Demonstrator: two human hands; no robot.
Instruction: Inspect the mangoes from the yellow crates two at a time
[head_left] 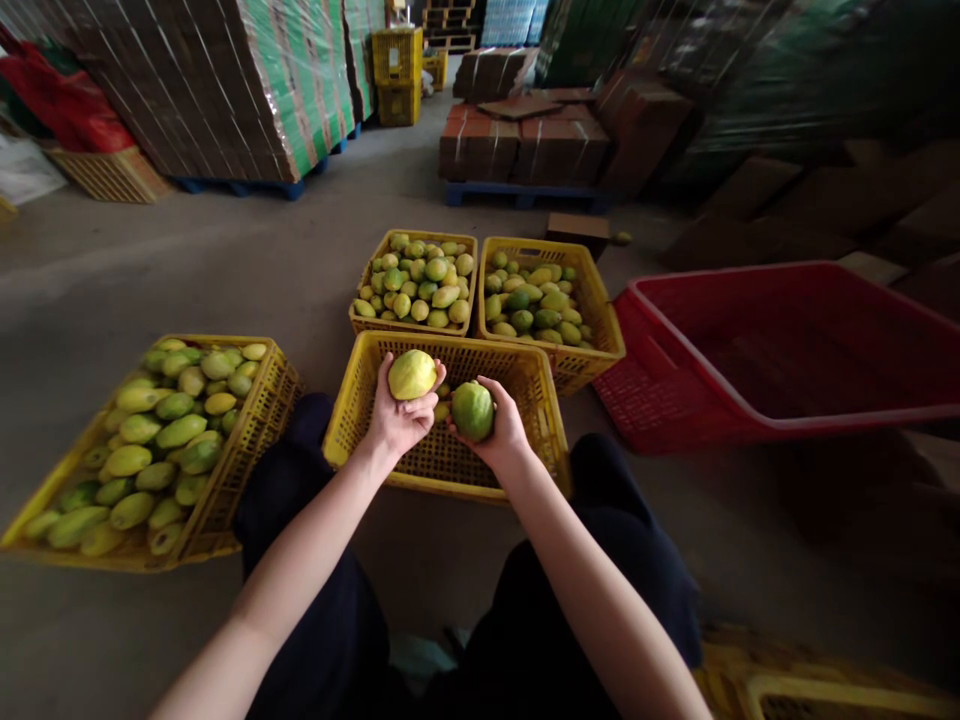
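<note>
My left hand [407, 412] holds up a yellow lemon [412, 375], fingers curled round its underside. In my right hand [504, 425] is a green lemon [473, 411], gripped from its right side. Both hands are above a yellow plastic crate [360, 440] between my knees. A couple of lemons [441, 411] show on its slatted bottom, partly hidden by my hands.
Two lemon-filled yellow crates, one on the left [382, 326] and one on the right [604, 322], stand just beyond. Another full crate [247, 470] sits at my left. A large red basket [660, 375] is at the right. Wrapped pallet stacks [296, 80] and cardboard bundles [480, 150] stand farther back.
</note>
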